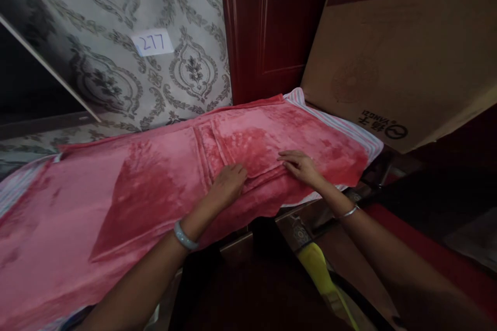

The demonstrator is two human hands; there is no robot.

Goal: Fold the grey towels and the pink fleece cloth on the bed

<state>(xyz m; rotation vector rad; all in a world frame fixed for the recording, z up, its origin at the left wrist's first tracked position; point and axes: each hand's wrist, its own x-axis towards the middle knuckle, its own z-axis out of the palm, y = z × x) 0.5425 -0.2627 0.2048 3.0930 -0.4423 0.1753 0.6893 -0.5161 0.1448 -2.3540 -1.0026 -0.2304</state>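
A large pink velvety cloth (128, 186) is spread over a table. On top of it, near the middle, lies a smaller folded pink cloth (248, 145) of the same fabric. My left hand (229, 182) rests on the near left corner of the folded piece, fingers curled down onto the fabric. My right hand (301, 164) lies flat on its near right edge, fingers stretched out toward the left. The left wrist wears a pale bangle and the right a thin silver one.
A striped cloth (349, 126) peeks out under the pink one at the right end. A big cardboard box (399, 51) leans at the right. Patterned wallpaper with a label "277" (152, 42) and a dark red door (272, 20) stand behind. A yellow object (320, 269) sits below the table edge.
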